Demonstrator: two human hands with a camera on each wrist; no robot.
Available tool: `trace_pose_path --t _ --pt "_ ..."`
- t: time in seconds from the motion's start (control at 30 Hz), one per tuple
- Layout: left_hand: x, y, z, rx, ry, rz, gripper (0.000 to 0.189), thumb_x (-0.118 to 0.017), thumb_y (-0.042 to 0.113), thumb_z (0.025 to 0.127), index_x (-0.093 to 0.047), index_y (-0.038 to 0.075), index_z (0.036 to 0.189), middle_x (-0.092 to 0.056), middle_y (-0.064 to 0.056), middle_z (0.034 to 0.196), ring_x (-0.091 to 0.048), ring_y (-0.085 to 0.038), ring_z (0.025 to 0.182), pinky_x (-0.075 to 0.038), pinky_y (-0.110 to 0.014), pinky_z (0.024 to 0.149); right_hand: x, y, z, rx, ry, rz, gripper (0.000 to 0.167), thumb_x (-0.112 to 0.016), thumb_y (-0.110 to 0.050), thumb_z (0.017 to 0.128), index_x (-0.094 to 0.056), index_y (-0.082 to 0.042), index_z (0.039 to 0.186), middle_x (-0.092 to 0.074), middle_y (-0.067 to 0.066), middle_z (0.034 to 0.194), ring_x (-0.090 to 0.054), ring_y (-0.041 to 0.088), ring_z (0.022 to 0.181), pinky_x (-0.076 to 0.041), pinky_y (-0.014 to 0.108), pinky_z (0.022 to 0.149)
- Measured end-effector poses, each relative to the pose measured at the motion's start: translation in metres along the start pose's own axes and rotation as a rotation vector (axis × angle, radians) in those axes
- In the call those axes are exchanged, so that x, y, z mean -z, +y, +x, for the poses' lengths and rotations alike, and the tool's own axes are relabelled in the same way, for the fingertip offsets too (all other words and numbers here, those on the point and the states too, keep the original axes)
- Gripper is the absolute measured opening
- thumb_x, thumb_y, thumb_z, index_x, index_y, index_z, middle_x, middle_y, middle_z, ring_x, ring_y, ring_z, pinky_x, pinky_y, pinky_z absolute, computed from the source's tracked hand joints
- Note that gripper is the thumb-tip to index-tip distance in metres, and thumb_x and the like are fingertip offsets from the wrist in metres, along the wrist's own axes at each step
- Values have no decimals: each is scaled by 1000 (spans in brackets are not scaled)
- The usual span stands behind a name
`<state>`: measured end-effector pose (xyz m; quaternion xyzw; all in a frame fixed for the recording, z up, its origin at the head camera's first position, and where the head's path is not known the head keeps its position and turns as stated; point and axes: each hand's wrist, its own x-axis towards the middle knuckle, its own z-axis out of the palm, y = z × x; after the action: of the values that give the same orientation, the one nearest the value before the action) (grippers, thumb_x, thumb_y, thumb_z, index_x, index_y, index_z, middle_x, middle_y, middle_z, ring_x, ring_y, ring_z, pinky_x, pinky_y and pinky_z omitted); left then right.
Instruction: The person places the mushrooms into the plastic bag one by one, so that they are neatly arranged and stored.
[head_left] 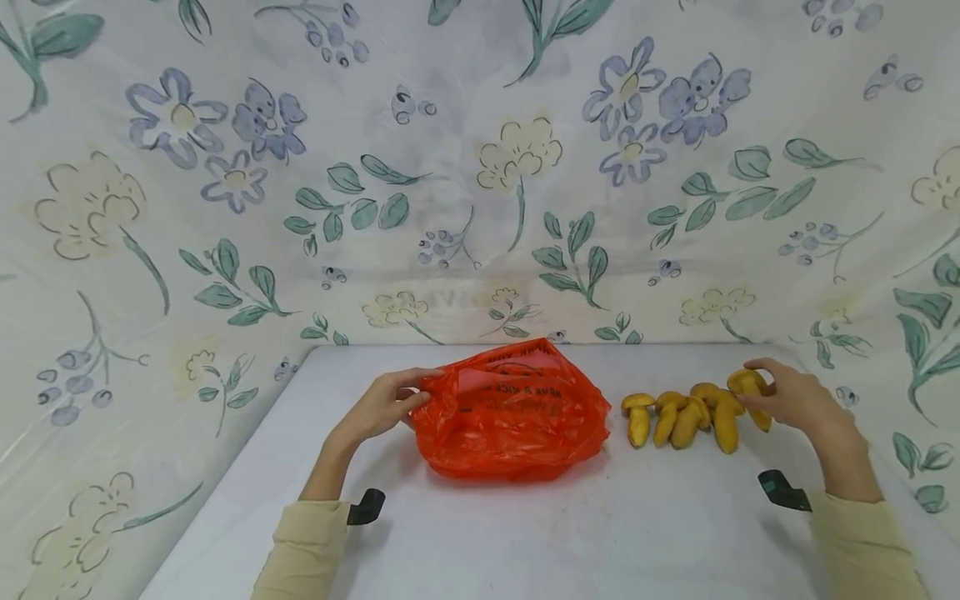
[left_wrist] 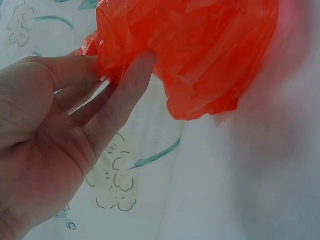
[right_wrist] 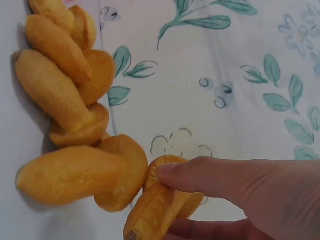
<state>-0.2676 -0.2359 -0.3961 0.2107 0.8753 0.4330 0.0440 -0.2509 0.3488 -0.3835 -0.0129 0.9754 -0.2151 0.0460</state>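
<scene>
A crumpled red plastic bag (head_left: 517,425) with dark printing sits at the middle of the white table. My left hand (head_left: 386,406) pinches the bag's left edge between thumb and fingers; the left wrist view shows the red film (left_wrist: 200,55) between them. At the right, my right hand (head_left: 798,398) holds a yellow mushroom (head_left: 747,385) by its cap, thumb on top, as the right wrist view shows. Beside it several more yellow mushrooms (head_left: 684,421) lie in a row, stems toward me.
The white table (head_left: 570,542) ends at a back edge against a flower-printed cloth (head_left: 480,208) that hangs behind and to both sides. Dark camera mounts (head_left: 783,490) stick out from both wrists over the table.
</scene>
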Motion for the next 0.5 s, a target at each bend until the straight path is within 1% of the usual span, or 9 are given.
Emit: trace_pose_path --t 0.13,0.3,0.43,0.5 --pt "0 2 1 4 6 16 41 -58 7 97 -58 14 137 -63 -16 128 -70 -24 93 -61 -30 65 -1 -9 3 2 13 -5 69 -68 -32 90 -37 5 139 -54 41 120 -59 49 97 -53 53 72" --pt "-2 4 0 11 0 6 41 -58 6 97 -57 14 137 -63 -17 128 -70 -24 92 -61 -32 65 -2 -22 4 16 41 4 65 -67 -29 91 -38 4 139 -53 41 121 -60 49 97 -54 52 72" --pt "-2 4 -1 15 -4 4 41 -58 7 97 -57 14 137 -62 -17 128 -70 -24 92 -62 -32 66 -4 -32 6 23 32 28 68 -67 -33 92 -37 1 142 -53 39 123 -61 45 96 -56 47 70" --pt "-2 4 0 15 0 7 41 -58 6 97 -58 15 137 -62 -16 128 -70 -25 92 -61 -32 66 -5 -37 7 31 31 29 70 -67 -36 92 -37 1 143 -54 38 124 -61 45 97 -56 47 71"
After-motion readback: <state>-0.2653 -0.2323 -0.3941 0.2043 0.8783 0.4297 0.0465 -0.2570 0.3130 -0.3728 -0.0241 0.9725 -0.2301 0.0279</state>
